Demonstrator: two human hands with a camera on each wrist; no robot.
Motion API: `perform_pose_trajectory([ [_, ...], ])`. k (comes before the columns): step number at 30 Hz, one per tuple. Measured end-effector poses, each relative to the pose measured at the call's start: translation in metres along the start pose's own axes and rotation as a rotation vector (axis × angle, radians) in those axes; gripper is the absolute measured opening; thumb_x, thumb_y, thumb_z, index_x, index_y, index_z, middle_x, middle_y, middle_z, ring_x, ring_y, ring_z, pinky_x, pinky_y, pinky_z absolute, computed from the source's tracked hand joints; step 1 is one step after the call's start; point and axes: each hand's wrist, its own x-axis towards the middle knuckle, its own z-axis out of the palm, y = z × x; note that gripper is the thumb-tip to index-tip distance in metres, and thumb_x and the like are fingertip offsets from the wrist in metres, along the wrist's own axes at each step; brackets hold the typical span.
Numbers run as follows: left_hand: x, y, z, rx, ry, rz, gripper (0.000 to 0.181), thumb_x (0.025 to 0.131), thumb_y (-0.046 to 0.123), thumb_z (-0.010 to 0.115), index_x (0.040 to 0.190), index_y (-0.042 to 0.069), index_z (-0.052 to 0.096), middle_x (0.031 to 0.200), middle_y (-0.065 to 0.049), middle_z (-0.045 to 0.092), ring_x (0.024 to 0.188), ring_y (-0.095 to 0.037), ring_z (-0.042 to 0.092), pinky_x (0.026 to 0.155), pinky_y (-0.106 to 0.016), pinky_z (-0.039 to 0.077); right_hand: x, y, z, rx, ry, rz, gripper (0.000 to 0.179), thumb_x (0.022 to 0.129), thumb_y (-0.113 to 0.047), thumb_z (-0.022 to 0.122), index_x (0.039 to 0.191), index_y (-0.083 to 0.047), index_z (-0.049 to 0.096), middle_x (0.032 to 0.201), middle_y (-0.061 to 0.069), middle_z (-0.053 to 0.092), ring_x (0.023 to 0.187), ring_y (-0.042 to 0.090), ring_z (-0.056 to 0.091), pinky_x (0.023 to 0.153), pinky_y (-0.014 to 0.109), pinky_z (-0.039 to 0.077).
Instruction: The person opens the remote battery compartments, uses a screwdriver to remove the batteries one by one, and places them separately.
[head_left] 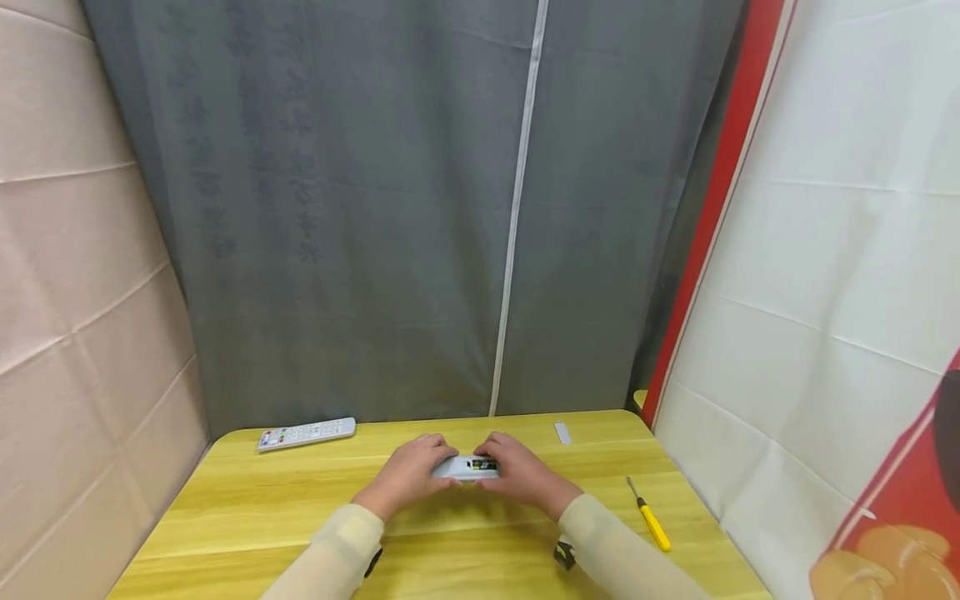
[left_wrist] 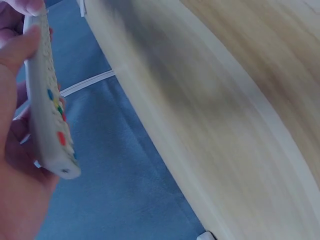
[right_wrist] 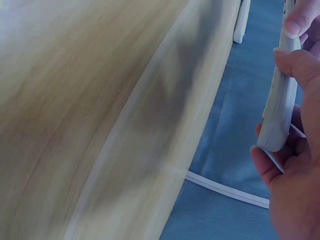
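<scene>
A white remote control (head_left: pixel 452 468) is held between both hands over the middle of the table, its back turned up. Black batteries (head_left: pixel 483 464) show in its uncovered compartment, close to the right fingers. My left hand (head_left: pixel 408 475) grips one end, thumb along the near side and fingers on the far side. At the other end my right hand (head_left: pixel 522 473) grips it in the same way. Coloured buttons on the remote's face (left_wrist: pixel 59 107) appear in the left wrist view. The right wrist view has the remote's rounded end (right_wrist: pixel 278 127) between thumb and fingers.
Another white remote (head_left: pixel 307 434) lies button side up at the table's back left. Towards the back right is a small pale battery cover (head_left: pixel 562 432). A yellow-handled screwdriver (head_left: pixel 654 525) lies near the right edge. Behind the wooden table (head_left: pixel 225 508) hangs a grey curtain (head_left: pixel 360 250).
</scene>
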Motion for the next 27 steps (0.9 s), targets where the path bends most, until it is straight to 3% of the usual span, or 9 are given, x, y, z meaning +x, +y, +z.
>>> perform_pose_trajectory([
  [17, 0.01, 0.001, 0.014, 0.004, -0.028, -0.109, 0.046, 0.099, 0.041, 0.085, 0.132, 0.01, 0.076, 0.122, -0.003, 0.069, 0.113, -0.025, 0.064, 0.099, -0.05, 0.056, 0.013, 0.017, 0.014, -0.045, 0.022, 0.041, 0.041, 0.093, -0.031, 0.093, 0.122, -0.006, 0.077, 0.108, -0.002, 0.064, 0.095, 0.011, 0.057, 0.085, 0.031, 0.054],
  [27, 0.011, 0.0, 0.029, 0.033, -0.028, -0.128, 0.04, 0.097, 0.035, 0.087, 0.125, 0.008, 0.077, 0.115, -0.004, 0.071, 0.103, -0.025, 0.068, 0.09, -0.049, 0.059, 0.015, 0.023, 0.031, -0.015, -0.04, 0.121, 0.041, 0.097, -0.033, 0.09, 0.124, -0.006, 0.076, 0.109, -0.004, 0.064, 0.097, 0.009, 0.057, 0.09, 0.03, 0.054],
])
